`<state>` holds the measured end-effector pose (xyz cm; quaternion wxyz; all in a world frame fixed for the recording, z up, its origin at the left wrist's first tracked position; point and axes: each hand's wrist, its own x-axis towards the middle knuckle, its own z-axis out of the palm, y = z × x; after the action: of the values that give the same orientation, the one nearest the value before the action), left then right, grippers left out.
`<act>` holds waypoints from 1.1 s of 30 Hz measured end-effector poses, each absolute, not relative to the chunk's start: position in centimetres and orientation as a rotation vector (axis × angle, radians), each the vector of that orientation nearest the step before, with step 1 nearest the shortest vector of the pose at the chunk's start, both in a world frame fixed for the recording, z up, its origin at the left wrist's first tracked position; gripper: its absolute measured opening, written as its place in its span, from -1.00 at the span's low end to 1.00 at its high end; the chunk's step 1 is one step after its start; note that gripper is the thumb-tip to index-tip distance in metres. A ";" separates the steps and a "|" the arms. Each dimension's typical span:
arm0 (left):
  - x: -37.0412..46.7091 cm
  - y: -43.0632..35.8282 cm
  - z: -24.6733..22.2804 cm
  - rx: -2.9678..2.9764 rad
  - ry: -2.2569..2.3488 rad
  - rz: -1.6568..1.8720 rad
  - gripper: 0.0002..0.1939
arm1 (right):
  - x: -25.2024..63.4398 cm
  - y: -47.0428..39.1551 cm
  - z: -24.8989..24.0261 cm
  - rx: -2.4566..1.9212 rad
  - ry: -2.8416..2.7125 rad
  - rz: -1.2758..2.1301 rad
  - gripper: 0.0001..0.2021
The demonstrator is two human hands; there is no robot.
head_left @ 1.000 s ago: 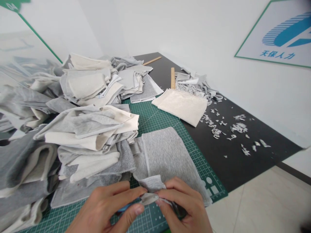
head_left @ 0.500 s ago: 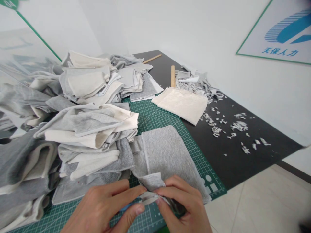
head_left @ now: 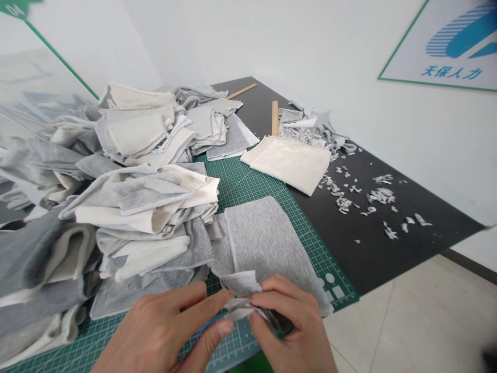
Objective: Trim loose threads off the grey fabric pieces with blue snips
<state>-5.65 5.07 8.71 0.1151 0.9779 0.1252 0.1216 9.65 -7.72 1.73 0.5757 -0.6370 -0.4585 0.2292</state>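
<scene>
At the near edge of the mat, both my hands pinch a small piece of grey fabric between them. My left hand grips its left end between thumb and forefinger; a bit of something blue shows by that thumb. With thumb and forefinger, my right hand closes on the right end. A dark, shiny object shows under its fingers, mostly hidden. Just beyond my fingertips lies a folded grey cloth, with a small flap turned up at its near end.
A green cutting mat covers the near table. Heaped grey and cream cloth pieces fill the left. A cream folded cloth, a wooden ruler and grey fabric scraps lie at the right on the black table.
My hands keep their pinch on the grey fabric and have barely moved. The view has shifted slightly, and more of the dark object under my right hand shows.
</scene>
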 end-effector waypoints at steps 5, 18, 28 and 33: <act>-6.0 5.1 8.3 2.851 0.390 0.310 -0.76 | 9.8 -7.8 1.9 -1.493 -1.084 0.555 -0.84; -6.5 4.9 7.9 2.878 0.299 0.450 -0.75 | 9.9 -7.6 2.4 -1.509 -1.063 0.620 -0.82; -5.7 4.7 8.1 2.882 0.373 0.470 -0.80 | 9.9 -7.7 2.3 -1.510 -1.060 0.597 -0.83; -5.8 4.6 8.1 2.886 0.411 0.458 -0.79 | 10.0 -7.6 2.4 -1.508 -1.050 0.598 -0.84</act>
<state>-5.76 4.60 8.11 0.0954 0.9736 0.1386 0.1544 10.01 -7.56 2.36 0.5684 -0.6420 -0.4471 0.2545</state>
